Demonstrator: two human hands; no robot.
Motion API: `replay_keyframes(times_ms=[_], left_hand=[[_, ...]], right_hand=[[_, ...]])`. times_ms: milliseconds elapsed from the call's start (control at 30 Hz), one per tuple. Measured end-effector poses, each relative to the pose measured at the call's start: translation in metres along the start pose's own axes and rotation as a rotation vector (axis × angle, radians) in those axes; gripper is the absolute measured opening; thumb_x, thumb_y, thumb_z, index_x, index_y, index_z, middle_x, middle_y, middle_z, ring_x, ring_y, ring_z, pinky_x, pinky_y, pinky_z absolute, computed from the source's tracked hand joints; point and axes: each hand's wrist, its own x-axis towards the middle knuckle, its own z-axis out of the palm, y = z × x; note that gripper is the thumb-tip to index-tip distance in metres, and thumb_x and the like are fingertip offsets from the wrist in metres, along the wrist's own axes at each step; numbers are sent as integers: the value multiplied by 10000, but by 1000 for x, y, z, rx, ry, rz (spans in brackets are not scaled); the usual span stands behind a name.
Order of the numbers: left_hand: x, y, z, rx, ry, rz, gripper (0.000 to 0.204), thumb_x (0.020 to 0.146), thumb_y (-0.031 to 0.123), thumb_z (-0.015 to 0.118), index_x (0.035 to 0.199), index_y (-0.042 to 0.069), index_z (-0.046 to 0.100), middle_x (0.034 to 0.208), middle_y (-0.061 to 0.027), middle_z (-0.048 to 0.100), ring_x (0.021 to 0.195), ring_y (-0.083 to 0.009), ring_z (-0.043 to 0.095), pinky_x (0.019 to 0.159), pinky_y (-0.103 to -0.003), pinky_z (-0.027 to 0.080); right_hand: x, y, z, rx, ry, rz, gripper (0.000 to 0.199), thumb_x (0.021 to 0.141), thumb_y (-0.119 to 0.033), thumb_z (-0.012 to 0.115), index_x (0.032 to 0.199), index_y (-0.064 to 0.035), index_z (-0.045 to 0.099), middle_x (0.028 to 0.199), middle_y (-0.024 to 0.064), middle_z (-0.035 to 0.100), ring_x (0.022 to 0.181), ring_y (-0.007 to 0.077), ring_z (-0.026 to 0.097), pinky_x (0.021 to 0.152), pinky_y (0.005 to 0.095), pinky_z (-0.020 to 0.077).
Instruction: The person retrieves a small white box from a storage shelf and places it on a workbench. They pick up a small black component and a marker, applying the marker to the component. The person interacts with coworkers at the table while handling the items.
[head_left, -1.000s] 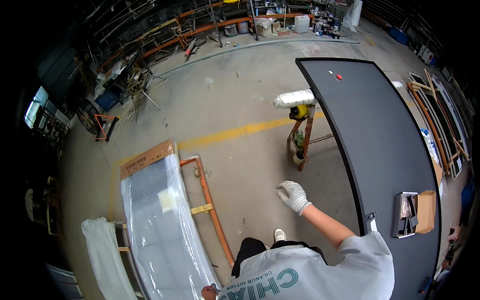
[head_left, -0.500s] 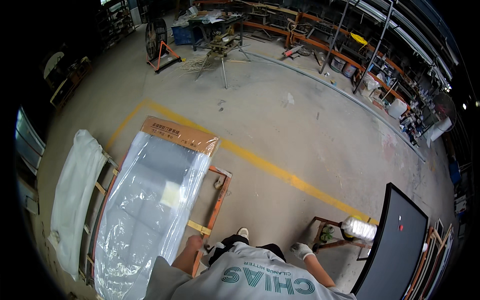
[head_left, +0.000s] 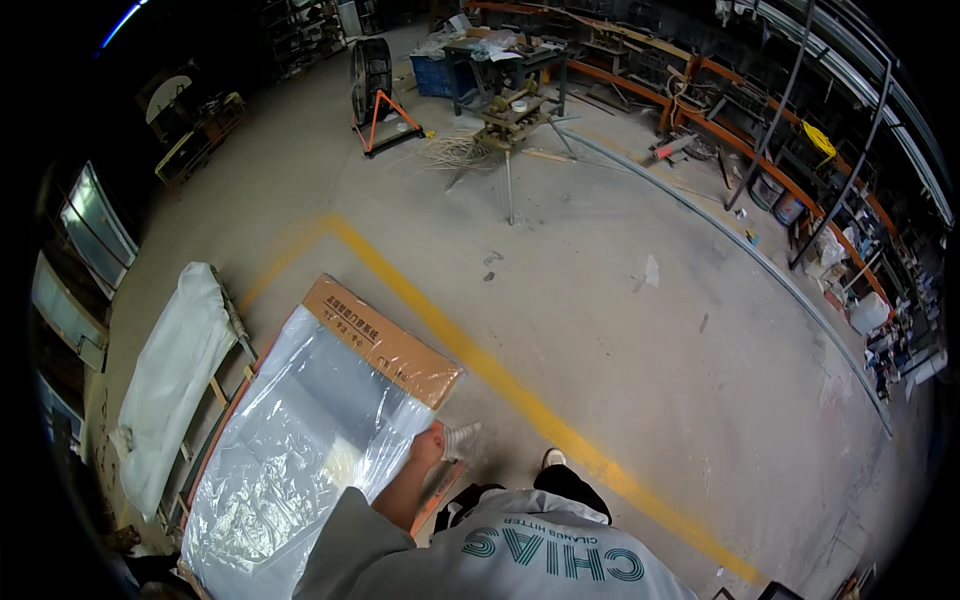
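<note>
A long, flat panel (head_left: 270, 455) wrapped in clear film lies on my left, with a brown cardboard cap (head_left: 385, 345) across its far end. My left hand (head_left: 432, 440) is beside the panel's right edge, close to the cardboard corner. Its fingers do not show clearly, and whether it touches the film cannot be told. A blurred white shape (head_left: 462, 441) is right next to it; I cannot make out whether this is a glove or a shoe. Part of an orange cart frame (head_left: 440, 490) shows below that hand. My right hand is out of view.
A white-covered long piece (head_left: 180, 370) stands left of the panel. A yellow floor line (head_left: 500, 380) runs past its far end. Ahead are a large fan (head_left: 371, 85), a cluttered workbench (head_left: 505, 50) and a metal-legged stand (head_left: 510, 120). A long pipe (head_left: 740, 235) lies along the right.
My view has shifted, and the dark screen-like panel on the right has nearly left it. My left hand has moved forward along the wrapped panel. My white-gloved right hand has gone out of view.
</note>
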Motion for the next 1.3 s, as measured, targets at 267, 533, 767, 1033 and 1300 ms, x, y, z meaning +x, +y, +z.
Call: replay_keyframes(times_ms=[267, 533, 767, 1033, 1300], left_hand=[[-52, -83, -5, -42, -243, -960, 499, 777, 580, 603, 668, 106, 711, 717, -145, 673, 758, -304, 666, 728, -404, 514], [112, -133, 9, -112, -431, -994, 405, 670, 509, 692, 855, 150, 729, 855, -93, 704, 850, -245, 673, 772, -382, 519], [524, -52, -156, -302, 86, -366, 172, 711, 201, 653, 858, 119, 687, 795, -123, 677, 779, -301, 663, 686, -418, 514], [819, -26, -240, -608, 68, -45, 174, 830, 147, 603, 993, 110, 651, 850, -99, 669, 776, -209, 649, 702, -346, 507], [903, -80, -403, -876, 409, -370, 296, 927, 225, 536, 1156, 51, 605, 999, -97, 662, 877, -186, 627, 798, -313, 497]], right_hand=[[266, -443, -325, -458, 417, -395, 153, 815, -118, 541, 825, -52, 679, 887, 183, 672, 782, 332, 663, 646, 381, 522], [277, -797, -298, -86, 244, -906, 246, 865, -256, 609, 973, -43, 666, 872, 142, 688, 795, 251, 650, 734, 360, 514], [239, -961, -204, 148, -264, -852, 261, 856, -230, 650, 1008, -18, 651, 892, 86, 685, 845, 189, 636, 796, 304, 496], [336, -1264, -110, 374, -834, -777, 301, 814, -183, 703, 1051, -44, 580, 994, 75, 641, 955, 184, 606, 844, 323, 497], [213, -1568, -85, -951, -594, -1452, 514, 724, -490, 712, 1024, -89, 596, 922, 136, 686, 877, 314, 653, 773, 401, 511]])
